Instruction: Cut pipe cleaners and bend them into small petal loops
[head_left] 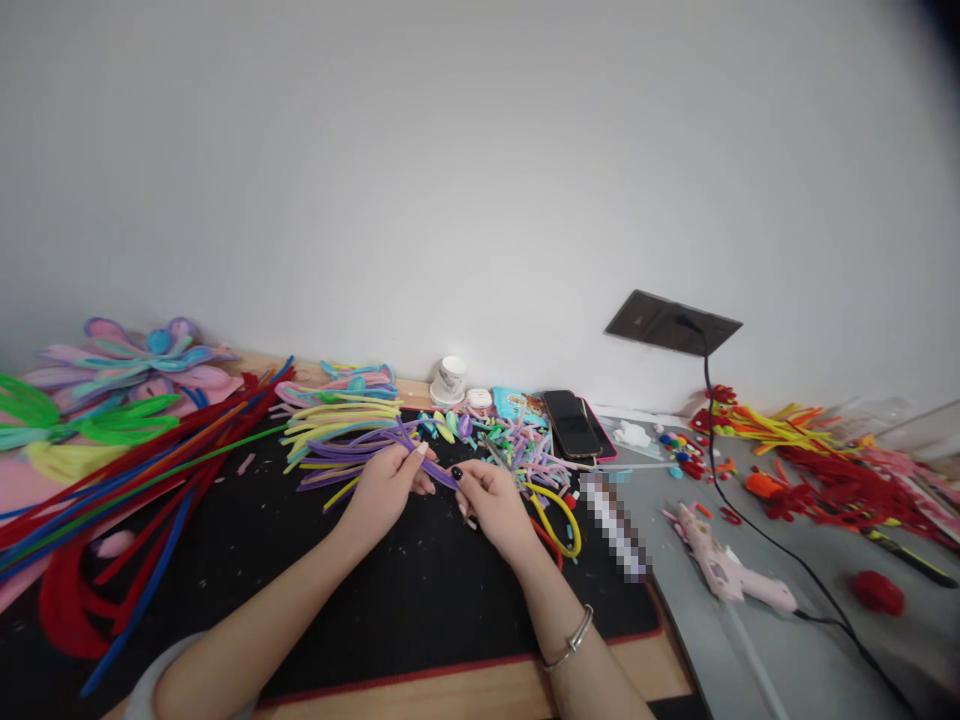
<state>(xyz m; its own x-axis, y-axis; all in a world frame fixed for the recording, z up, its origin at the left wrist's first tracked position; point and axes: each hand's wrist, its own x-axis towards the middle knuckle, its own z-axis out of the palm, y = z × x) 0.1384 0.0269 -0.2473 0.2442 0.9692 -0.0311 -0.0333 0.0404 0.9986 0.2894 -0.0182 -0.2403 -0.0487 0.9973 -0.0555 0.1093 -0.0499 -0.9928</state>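
Note:
Both my hands meet over the black mat (420,590) and hold one purple pipe cleaner (437,474). My left hand (386,487) pinches its left part between thumb and fingertips. My right hand (491,500), with dark nails and a silver bracelet at the wrist, grips its right end. Just behind them lies a bundle of purple and yellow pipe cleaners (341,440).
Long red, blue and green pipe cleaners (142,480) fan out at the left, beside pastel flower shapes (127,365). Short coloured pieces (510,440), a yellow loop (559,515), two phones (576,424) and a paper cup (450,380) lie behind. A pink glue gun (724,570) with its black cable lies right.

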